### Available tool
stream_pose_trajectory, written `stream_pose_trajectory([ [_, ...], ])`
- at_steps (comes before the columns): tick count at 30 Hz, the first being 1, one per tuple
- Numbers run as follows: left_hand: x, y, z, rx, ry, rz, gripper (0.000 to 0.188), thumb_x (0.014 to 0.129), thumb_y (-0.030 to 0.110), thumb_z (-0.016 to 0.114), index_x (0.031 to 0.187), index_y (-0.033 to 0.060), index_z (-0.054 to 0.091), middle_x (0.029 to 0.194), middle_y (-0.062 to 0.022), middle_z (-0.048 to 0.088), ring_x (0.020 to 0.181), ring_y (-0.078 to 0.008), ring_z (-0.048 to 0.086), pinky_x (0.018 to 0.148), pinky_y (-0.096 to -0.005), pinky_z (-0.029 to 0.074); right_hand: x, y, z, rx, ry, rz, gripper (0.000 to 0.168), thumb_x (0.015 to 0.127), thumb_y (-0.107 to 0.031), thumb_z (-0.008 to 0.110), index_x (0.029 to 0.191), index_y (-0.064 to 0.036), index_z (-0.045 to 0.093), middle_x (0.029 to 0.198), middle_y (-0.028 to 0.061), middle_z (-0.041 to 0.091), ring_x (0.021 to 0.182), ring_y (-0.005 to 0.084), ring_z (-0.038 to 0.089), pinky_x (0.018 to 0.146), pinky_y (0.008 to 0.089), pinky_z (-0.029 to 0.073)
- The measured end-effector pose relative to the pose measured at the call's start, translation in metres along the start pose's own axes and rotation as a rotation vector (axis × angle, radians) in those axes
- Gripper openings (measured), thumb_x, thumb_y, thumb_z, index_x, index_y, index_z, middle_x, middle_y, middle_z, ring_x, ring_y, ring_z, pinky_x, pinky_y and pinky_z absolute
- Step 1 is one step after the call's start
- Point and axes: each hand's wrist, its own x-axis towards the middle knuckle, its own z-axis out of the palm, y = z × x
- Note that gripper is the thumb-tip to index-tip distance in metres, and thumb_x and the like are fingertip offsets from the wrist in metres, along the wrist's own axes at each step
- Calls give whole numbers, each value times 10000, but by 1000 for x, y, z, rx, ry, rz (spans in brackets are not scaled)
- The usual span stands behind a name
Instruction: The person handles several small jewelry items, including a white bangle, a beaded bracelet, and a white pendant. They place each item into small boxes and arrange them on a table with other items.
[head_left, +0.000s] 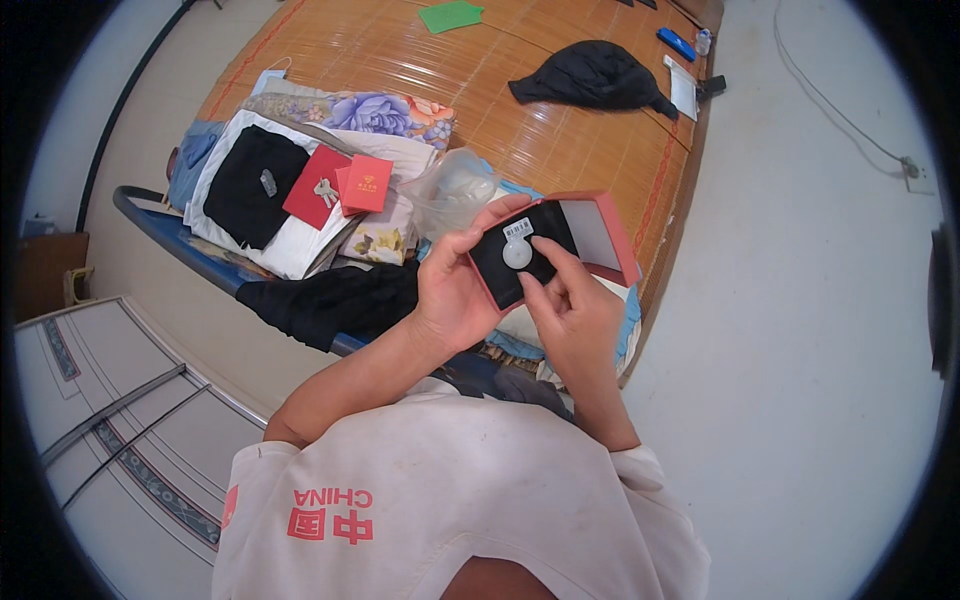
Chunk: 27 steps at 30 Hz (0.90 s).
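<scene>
My left hand (461, 289) holds a red jewelry box (624, 244) from its left side, the thumb on the near corner. Its lid stands raised on the right. On the black lining (551, 217) inside lies a round whitish disc pendant (517, 253), with a small barcoded tag (517, 228) beside it. The thumb and forefinger of my right hand (566, 296) reach over the box from the right, at the disc's edge; whether they grip it I cannot tell. Just behind my left fingers is a clear plastic bag (450, 191).
On folded clothes at the left lie a black cloth (251, 187), red booklets (367, 184) and keys (325, 193). A floral fabric (367, 112) lies behind them. Further off on the bamboo mat (465, 75) are a black garment (596, 75) and a green tag-shaped item (451, 16). A blue rail (180, 244) edges the bed.
</scene>
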Motion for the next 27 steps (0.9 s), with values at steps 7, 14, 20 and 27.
stream_pose_trajectory([
  [7, -1, -1, -1, 74, -21, 64, 550, 838, 310, 451, 1317, 46, 390, 1313, -118, 455, 1227, -230, 447, 1040, -384, 360, 5, -1, 9, 9, 24, -26, 332, 734, -44, 739, 1050, -62, 637, 530, 0, 398, 476, 67, 365, 469, 228, 329],
  [14, -2, 1, -4, 58, -3, 61, 544, 837, 309, 452, 1310, 47, 397, 1299, -117, 467, 1209, -232, 463, 1030, -387, 371, 4, -5, 12, 56, 4, 56, 241, 743, -45, 736, 934, -50, 589, 529, -10, 421, 483, 54, 375, 472, 215, 330],
  [20, -1, 1, -6, 68, 0, 67, 539, 836, 319, 450, 1304, 54, 403, 1295, -116, 472, 1202, -231, 471, 1022, -392, 380, 3, -2, 10, 56, -45, 59, 201, 744, -36, 731, 887, -39, 590, 552, -23, 453, 496, 44, 385, 477, 202, 323],
  [27, -4, 7, 2, 41, -5, 41, 536, 844, 341, 445, 1302, 65, 407, 1282, -121, 485, 1169, -244, 504, 962, -417, 442, -1, 4, 11, 174, 103, -235, 256, 683, 68, 715, 890, -30, 599, 777, 68, 586, 617, 106, 517, 531, 229, 413],
])
